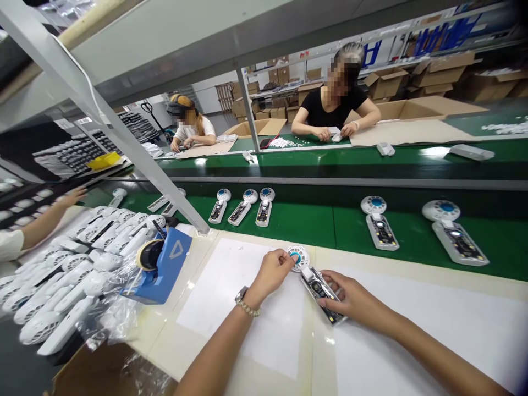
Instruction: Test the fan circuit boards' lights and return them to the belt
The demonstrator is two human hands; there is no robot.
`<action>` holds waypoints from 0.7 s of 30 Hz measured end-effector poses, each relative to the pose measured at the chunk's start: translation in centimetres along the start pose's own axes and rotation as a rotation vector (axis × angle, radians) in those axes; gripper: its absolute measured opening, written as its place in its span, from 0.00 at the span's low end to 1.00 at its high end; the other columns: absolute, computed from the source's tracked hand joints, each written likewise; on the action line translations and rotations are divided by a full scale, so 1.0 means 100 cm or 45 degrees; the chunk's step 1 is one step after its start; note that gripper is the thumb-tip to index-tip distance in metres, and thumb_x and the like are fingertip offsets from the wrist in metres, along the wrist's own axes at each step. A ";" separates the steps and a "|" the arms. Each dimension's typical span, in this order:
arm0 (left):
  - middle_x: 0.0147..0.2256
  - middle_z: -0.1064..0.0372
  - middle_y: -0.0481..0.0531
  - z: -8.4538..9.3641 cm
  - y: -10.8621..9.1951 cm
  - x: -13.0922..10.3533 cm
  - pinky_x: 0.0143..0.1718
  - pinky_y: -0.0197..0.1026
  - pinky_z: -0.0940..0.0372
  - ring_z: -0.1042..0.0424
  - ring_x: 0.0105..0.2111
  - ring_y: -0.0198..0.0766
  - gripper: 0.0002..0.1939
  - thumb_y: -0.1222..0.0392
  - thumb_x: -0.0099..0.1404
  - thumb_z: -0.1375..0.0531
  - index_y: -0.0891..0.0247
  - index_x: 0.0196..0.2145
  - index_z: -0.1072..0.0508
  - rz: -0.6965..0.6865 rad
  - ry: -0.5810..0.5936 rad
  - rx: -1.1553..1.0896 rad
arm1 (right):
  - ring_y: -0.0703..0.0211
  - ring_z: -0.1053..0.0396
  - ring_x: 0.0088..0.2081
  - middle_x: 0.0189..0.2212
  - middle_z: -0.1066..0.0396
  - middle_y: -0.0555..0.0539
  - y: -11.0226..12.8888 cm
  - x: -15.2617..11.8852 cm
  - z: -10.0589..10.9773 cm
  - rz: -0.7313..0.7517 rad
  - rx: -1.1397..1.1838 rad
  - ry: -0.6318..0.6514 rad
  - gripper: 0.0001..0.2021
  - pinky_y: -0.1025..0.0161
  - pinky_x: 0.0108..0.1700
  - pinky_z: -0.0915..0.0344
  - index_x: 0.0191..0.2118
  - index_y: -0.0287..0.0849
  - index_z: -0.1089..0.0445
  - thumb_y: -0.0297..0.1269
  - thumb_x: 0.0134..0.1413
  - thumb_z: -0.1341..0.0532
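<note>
A white handheld fan lies between my hands over the paper-covered bench, its handle uncovered so that the dark circuit board inside shows. My left hand, with a watch and a beaded bracelet at the wrist, pinches the rim of the round fan head beside its blue centre. Around the handle the fingers of my right hand are wrapped, thumb across the near end. Both hands touch the same fan. White paper sheets lie under and beside it.
Several opened fans rest on the green conveyor belt ahead. On the left stand a blue tape dispenser and many white fans. A slanted metal post rises there. A co-worker's arm reaches in; two people work across.
</note>
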State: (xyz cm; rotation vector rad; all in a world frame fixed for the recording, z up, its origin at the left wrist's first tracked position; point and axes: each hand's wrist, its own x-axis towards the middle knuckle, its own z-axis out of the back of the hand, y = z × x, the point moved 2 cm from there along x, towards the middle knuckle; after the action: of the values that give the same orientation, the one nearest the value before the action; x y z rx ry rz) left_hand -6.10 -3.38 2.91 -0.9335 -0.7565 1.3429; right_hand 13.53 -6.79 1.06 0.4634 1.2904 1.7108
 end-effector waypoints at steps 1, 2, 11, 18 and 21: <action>0.19 0.42 0.44 0.000 -0.001 0.000 0.24 0.34 0.47 0.42 0.22 0.31 0.16 0.49 0.57 0.45 0.65 0.21 0.37 -0.003 -0.002 0.012 | 0.58 0.33 0.31 0.37 0.33 0.47 0.000 0.000 0.000 0.004 0.000 0.000 0.22 0.64 0.32 0.36 0.47 0.43 0.42 0.42 0.46 0.40; 0.20 0.41 0.44 0.000 -0.001 -0.001 0.25 0.34 0.47 0.42 0.22 0.31 0.16 0.49 0.56 0.44 0.65 0.21 0.36 -0.004 -0.006 0.024 | 0.58 0.33 0.32 0.37 0.33 0.47 -0.001 0.000 0.000 0.007 0.000 -0.003 0.22 0.64 0.33 0.36 0.47 0.43 0.42 0.42 0.46 0.40; 0.17 0.42 0.44 0.002 0.006 0.004 0.22 0.34 0.49 0.43 0.20 0.31 0.20 0.44 0.53 0.43 0.65 0.18 0.36 0.086 -0.105 0.171 | 0.59 0.35 0.32 0.37 0.33 0.47 -0.003 0.001 -0.002 0.008 0.014 0.019 0.23 0.66 0.33 0.36 0.49 0.42 0.42 0.43 0.46 0.40; 0.17 0.40 0.46 0.012 0.017 0.002 0.21 0.34 0.50 0.41 0.20 0.33 0.25 0.37 0.48 0.42 0.64 0.17 0.38 0.119 -0.156 0.358 | 0.59 0.35 0.31 0.37 0.33 0.47 0.001 0.004 -0.001 -0.008 0.016 0.017 0.23 0.66 0.33 0.37 0.49 0.41 0.41 0.43 0.46 0.40; 0.16 0.39 0.45 0.031 0.020 0.003 0.20 0.33 0.47 0.40 0.18 0.31 0.25 0.37 0.55 0.49 0.65 0.20 0.36 0.070 -0.119 0.420 | 0.57 0.34 0.31 0.35 0.32 0.47 -0.001 0.003 0.000 -0.071 0.016 0.004 0.26 0.64 0.33 0.37 0.50 0.41 0.42 0.44 0.45 0.40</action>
State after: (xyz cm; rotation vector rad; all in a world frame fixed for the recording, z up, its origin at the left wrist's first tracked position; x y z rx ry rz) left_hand -9.71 -2.71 2.51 -0.6373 -0.5595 1.5132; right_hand 13.42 -6.52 0.87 0.4279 1.3052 1.6587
